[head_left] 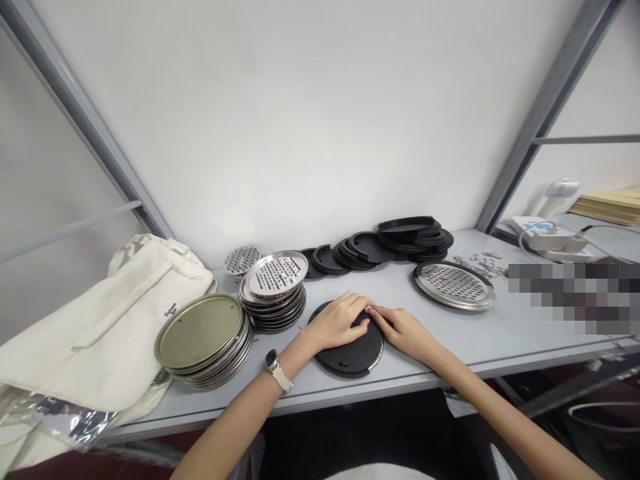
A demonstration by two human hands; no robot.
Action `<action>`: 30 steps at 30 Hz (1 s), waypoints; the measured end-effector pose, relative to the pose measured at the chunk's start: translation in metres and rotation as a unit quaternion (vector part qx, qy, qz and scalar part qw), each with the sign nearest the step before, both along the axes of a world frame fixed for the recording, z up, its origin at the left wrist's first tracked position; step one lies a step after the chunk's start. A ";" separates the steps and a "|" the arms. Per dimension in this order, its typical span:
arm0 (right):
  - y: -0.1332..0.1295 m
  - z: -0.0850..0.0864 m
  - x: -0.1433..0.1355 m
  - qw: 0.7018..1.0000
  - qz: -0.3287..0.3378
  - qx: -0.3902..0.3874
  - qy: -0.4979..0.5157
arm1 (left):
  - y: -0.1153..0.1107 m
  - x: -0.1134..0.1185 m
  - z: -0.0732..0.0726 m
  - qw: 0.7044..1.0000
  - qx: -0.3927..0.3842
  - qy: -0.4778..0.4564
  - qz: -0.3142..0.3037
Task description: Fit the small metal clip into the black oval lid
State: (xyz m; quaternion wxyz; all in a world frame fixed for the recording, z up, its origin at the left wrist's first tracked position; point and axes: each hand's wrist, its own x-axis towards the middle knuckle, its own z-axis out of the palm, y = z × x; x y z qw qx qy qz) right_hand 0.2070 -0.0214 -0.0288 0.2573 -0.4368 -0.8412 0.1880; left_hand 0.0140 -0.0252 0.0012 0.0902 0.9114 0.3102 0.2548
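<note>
A black round disc (350,357) with a strip of bright metal edge at its right lies flat on the table in front of me. My left hand (343,321) is over its upper part, fingers bent and closed around the far right edge. From the right, my right hand (407,331) meets it, with thumb and forefinger pinched at a small shiny metal piece (369,309) on the rim. The exact shape of that piece is hidden by the fingers. Both hands' fingertips nearly touch there.
Left stand a stack of round plates with an olive top (203,330) and a stack of perforated metal grater discs (277,275). Black round covers (410,233) line the back. Right lie a grater disc in a black rim (455,283) and loose metal pieces (483,260). A cream bag (115,320) lies far left.
</note>
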 end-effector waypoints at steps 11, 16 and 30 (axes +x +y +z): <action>0.000 -0.001 0.000 0.999 -0.005 0.011 -0.031 | 0.000 0.001 0.000 1.000 0.021 0.015 0.016; -0.001 -0.001 0.000 0.998 -0.012 0.026 -0.054 | 0.001 0.001 -0.001 0.999 0.021 0.010 0.027; 0.000 0.001 -0.001 0.999 -0.003 0.008 -0.042 | 0.008 -0.003 -0.008 0.999 0.019 -0.006 0.033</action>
